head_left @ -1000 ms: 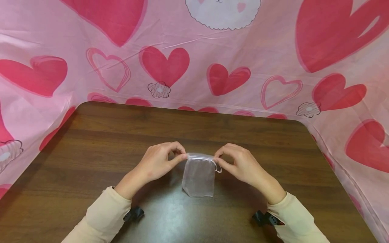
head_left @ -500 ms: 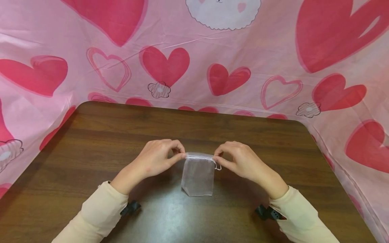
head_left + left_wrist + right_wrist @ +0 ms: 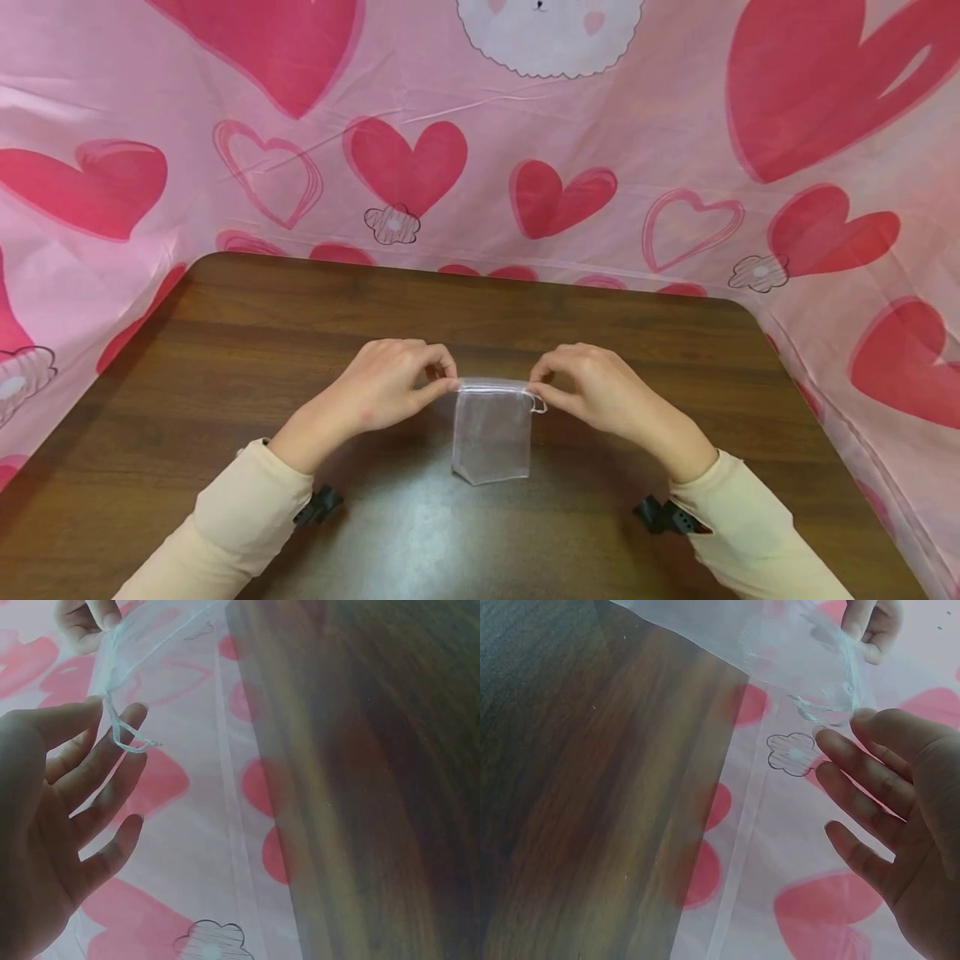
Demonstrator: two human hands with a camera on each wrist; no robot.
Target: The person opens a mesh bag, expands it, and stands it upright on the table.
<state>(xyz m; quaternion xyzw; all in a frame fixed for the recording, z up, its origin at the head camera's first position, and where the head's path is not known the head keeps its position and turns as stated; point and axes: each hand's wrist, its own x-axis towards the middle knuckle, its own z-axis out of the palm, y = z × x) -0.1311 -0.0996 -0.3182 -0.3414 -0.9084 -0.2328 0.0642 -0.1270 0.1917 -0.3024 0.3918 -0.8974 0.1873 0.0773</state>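
A small sheer white drawstring bag (image 3: 492, 437) hangs flat between my two hands, its gathered top edge stretched straight. My left hand (image 3: 393, 383) pinches the top left corner between thumb and index finger. At the opposite top corner my right hand (image 3: 588, 387) pinches in the same way. A loop of white cord (image 3: 124, 735) dangles beside the left fingers in the left wrist view, the other fingers spread loosely. In the right wrist view another cord loop (image 3: 814, 712) hangs near the right fingertips. Nothing shows inside the see-through bag.
A dark wood-grain table (image 3: 300, 317) lies beneath my hands. Pink cloth (image 3: 480, 108) printed with red hearts stands behind its far edge and along both sides. Black devices (image 3: 318, 506) are strapped at both wrists, below the cream sleeves (image 3: 247, 508).
Both hands keep their pinch on the drawstring bag. The forearms have drifted slightly outward and away from me, and the bag's lower edge has swung a little to the right.
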